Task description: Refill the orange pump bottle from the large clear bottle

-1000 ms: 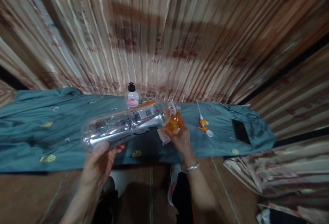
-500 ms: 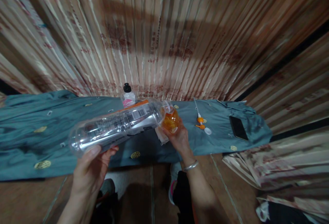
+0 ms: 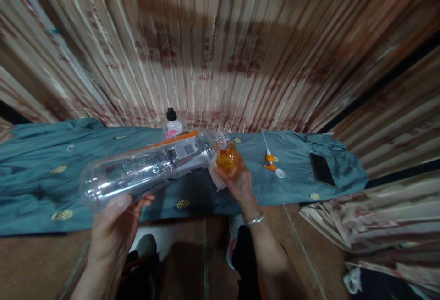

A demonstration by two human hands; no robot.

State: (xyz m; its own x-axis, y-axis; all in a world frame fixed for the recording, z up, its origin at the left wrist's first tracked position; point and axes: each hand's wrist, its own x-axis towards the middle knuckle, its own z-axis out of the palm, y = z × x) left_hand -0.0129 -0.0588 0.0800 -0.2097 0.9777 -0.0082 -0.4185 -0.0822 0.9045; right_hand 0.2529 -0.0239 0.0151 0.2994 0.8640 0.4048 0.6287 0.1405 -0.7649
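My left hand [image 3: 120,219] grips the base of a large clear plastic bottle [image 3: 151,167] with an orange, silver and printed label. The bottle is tilted, its neck pointing right and slightly higher than its base. At that neck, my right hand [image 3: 240,183] holds a small amber bottle [image 3: 227,160] with a clear neck. Both mouths meet or nearly meet; I cannot tell whether liquid passes between them. Behind the large bottle stands a small clear bottle [image 3: 172,128] with a black cap and pink marking. A pale folded piece [image 3: 216,178] shows beneath my right hand.
On the teal cloth [image 3: 288,190] lie an orange-and-white pump head [image 3: 270,160] with its tube, a clear round cap [image 3: 280,173] and a black phone [image 3: 322,169]. A pleated curtain [image 3: 220,61] rises behind. My shoes [image 3: 146,247] are on the tiled floor.
The base of the large bottle has swung left and slightly down with my left hand, while its neck stays by the amber bottle. The view has shifted slightly.
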